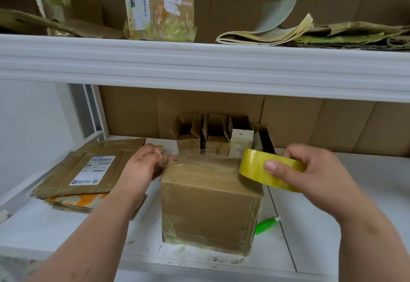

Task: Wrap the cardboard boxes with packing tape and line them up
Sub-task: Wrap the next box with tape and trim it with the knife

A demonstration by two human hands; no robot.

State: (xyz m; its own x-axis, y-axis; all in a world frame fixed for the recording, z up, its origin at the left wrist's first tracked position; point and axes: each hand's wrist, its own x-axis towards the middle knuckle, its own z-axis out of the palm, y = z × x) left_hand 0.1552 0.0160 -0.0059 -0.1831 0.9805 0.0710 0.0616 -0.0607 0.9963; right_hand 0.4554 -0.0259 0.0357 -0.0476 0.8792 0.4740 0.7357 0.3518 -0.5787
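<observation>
The cardboard box [210,206] stood on the white shelf [66,233]. Right hand [315,170] gripped the tape roll [270,170] above the box's right edge; left hand [144,166] pinched the tape strip [190,155] end beyond its left edge.

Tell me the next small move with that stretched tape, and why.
Probably lower the strip onto the box top. The left hand pinches the free tape end, the right hand grips the yellow tape roll, and the clear strip hangs taut just above the cardboard box, not yet stuck down.
</observation>
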